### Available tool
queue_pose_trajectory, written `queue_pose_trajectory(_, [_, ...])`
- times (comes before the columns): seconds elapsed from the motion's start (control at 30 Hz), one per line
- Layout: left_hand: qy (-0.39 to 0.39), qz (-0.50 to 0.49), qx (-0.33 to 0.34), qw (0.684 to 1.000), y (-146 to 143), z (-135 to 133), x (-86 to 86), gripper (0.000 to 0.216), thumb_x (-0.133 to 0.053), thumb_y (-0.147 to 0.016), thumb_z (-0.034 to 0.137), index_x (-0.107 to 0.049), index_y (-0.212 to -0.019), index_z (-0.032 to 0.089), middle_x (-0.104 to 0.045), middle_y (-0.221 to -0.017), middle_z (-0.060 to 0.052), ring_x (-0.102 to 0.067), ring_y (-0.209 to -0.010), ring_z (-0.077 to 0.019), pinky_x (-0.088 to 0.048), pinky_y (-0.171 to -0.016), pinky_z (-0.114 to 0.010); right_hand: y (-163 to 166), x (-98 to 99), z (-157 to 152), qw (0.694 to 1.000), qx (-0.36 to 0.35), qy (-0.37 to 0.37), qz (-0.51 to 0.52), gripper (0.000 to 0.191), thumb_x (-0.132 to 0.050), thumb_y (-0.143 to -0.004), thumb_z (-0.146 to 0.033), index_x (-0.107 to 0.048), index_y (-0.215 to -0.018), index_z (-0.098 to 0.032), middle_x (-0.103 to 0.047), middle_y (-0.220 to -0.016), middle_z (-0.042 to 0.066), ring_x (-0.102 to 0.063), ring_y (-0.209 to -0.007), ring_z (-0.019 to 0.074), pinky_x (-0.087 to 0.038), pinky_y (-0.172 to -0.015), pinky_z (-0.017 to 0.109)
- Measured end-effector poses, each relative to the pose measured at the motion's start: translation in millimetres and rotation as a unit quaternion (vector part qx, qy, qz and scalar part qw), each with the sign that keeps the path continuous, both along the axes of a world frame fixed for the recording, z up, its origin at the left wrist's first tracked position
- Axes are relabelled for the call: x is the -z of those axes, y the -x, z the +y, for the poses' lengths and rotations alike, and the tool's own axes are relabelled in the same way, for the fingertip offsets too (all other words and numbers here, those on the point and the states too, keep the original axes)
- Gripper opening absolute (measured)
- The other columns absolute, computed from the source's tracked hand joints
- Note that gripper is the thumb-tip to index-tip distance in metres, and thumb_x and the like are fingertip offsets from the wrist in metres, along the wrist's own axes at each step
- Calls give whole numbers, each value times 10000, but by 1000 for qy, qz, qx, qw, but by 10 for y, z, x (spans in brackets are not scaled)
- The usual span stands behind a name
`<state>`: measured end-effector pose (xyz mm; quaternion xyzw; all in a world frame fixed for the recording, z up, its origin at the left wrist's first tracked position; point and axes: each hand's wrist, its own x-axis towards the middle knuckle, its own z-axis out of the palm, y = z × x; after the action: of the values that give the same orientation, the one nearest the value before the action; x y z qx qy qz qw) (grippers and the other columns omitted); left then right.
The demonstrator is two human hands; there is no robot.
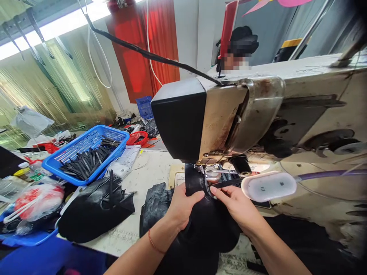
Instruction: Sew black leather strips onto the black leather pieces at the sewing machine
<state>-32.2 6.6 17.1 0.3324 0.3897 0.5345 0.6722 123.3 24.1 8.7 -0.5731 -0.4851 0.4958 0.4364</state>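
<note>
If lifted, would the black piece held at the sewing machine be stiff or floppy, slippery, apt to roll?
The black piece is probably floppy, since it curves up beside the left hand and spreads out below. Its smooth surface with a faint sheen might let it slide a little. Broad and sheet-like, it seems unlikely to roll.

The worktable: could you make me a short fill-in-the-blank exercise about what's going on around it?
1. At the sewing machine, the left hand and the right hand are both on material coloured ____.
2. The hand nearest the thin bracelet is the ____ one.
3. The large basket piled with dark strips is coloured ____.
4. The smaller round basket beyond it is coloured ____.

Missing words: black; left; blue; red.
</note>
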Motion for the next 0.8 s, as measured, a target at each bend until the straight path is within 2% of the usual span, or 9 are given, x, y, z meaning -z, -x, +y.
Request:
queue_pose_trajectory(0.2, [14,-2,4,1000,12,26,2,387,-848,-599,260,-728,-933,104,-750,-860,-102,-686,-811,-238,-522,-812,-374,36,38,-15,1000,-1,-6,7,459,-737,-607,-627,-677,-620,-173,-639,-683,39,-546,-717,205,-422,-680,325])
queue_pose_trajectory(0.43, [21,-29,39,999,73,68,30,438,-863,-593,285,-719,-959,93,-750,-872,-119,-698,-812,-251,-515,-844,-396,29,76,-17,1000,-6,-2,12,463,-735,-619,-623,-664,-673,-168,-635,-698,40,-534,-702,197,-404,-632,312])
queue_pose_trajectory(0.8, [-12,28,7,1000,59,22,-35,340,-822,-613,220,-723,-923,121,-744,-896,-88,-663,-800,-204,-524,-814,-358,61,-1,-27,1000,2,-7,-22,487,-704,-594,-654,-688,-667,-172,-642,-698,46,-533,-726,212,-387,-666,328])
